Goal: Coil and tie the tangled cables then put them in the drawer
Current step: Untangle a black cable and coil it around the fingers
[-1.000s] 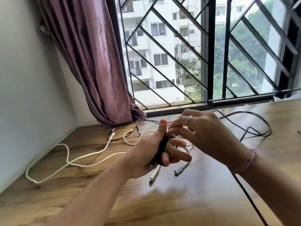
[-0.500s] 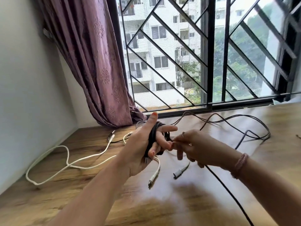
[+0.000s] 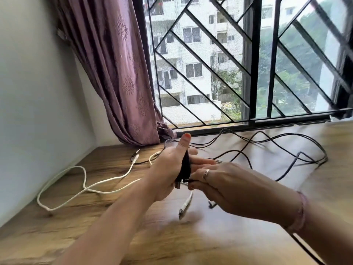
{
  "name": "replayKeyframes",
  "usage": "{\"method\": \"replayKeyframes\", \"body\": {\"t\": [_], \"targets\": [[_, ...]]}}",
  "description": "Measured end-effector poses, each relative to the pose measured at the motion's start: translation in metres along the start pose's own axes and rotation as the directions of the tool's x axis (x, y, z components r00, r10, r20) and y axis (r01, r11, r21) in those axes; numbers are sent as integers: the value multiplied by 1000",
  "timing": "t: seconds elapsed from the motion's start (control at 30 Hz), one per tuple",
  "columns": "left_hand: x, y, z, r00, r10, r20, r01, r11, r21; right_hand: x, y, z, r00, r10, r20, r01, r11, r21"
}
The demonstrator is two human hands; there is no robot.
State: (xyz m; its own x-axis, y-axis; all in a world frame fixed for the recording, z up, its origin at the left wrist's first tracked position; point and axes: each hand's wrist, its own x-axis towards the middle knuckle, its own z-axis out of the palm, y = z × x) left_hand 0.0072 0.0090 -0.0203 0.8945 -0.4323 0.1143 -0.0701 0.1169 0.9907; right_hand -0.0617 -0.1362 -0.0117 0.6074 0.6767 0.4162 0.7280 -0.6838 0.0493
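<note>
A black cable is wound in a tight coil (image 3: 186,166) around the fingers of my left hand (image 3: 168,173), whose thumb points up. My right hand (image 3: 219,180) pinches the free black strand just right of the coil's lower end. The rest of the black cable (image 3: 267,144) trails in loose loops across the wooden table toward the window. A white cable (image 3: 84,186) lies sprawled at the left. A white plug (image 3: 184,206) hangs below my hands. No drawer is in view.
The wooden table (image 3: 57,236) meets a white wall on the left and a barred window (image 3: 248,73) at the back. A mauve curtain (image 3: 118,73) hangs in the back-left corner. Small plug ends (image 3: 135,154) lie near the curtain's foot.
My right hand has carried the black strand from above the left hand down around it to the coil's lower end. The loose loops on the table have shifted and drawn closer.
</note>
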Motion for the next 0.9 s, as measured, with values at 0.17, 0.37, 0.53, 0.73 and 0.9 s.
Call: {"method": "replayKeyframes", "body": {"t": [0.17,0.37,0.53,0.73,0.9], "targets": [[-2,-9,6,994,-9,106,-8,987,159,-7,8,-18,971,71,-229,-83,995,-47],[-10,-5,14,937,-126,326,95,989,110,-8,22,-17,930,48,-365,-80,994,-73],[-9,0,11,937,-72,342,90,995,-37,-4,45,-15,842,234,-487,-163,969,183],[-8,10,6,954,81,288,28,935,-354,-3,48,2,845,510,-160,-412,812,413],[5,7,-2,993,121,-14,-118,919,-376,1,29,26,885,445,135,-460,879,121]]}}
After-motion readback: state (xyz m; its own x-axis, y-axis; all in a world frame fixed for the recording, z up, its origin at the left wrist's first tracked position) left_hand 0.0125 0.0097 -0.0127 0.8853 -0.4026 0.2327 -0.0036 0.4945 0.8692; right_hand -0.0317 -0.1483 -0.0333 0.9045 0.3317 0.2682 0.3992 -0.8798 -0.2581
